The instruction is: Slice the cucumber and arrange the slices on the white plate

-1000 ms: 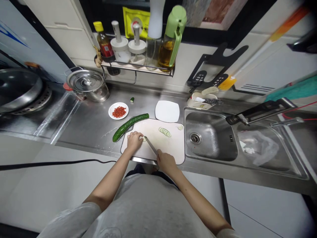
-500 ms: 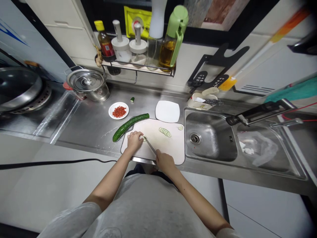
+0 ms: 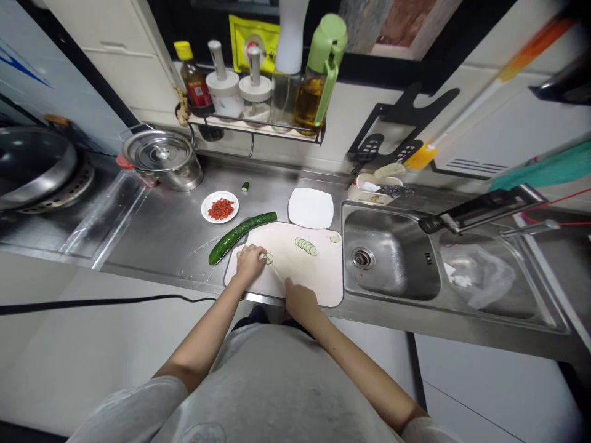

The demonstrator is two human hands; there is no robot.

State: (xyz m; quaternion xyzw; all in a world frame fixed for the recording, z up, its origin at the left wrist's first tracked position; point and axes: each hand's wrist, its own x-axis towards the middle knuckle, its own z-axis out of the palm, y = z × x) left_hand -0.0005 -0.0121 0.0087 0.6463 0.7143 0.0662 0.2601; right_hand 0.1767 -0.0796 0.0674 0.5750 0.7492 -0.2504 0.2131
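On the white cutting board (image 3: 277, 289), my left hand (image 3: 250, 263) has its fingers curled at the edge of a thin cucumber slice (image 3: 269, 259). My right hand (image 3: 301, 301) is wrapped round the handle of a knife (image 3: 277, 272). The narrow blade points up and left toward the slice, thin and hard to make out against the board. Farther right on the board lie a row of overlapping cucumber slices (image 3: 305, 246) and a single end slice (image 3: 335, 238). A long green cucumber (image 3: 240, 235) rests along the board's upper left edge, partly on the steel counter.
Behind the board stand a white square plate (image 3: 311, 208) and a small plate of red pieces (image 3: 221, 207). A cucumber stub (image 3: 245, 186) lies nearby. To the right is a steel sink (image 3: 397, 283); to the left, a lidded pot (image 3: 178, 172). A condiment rack (image 3: 258, 126) hangs above.
The knife in my right hand has turned, its blade now showing as a thinner line. My right hand has shifted slightly left. My left hand stays by the slice.
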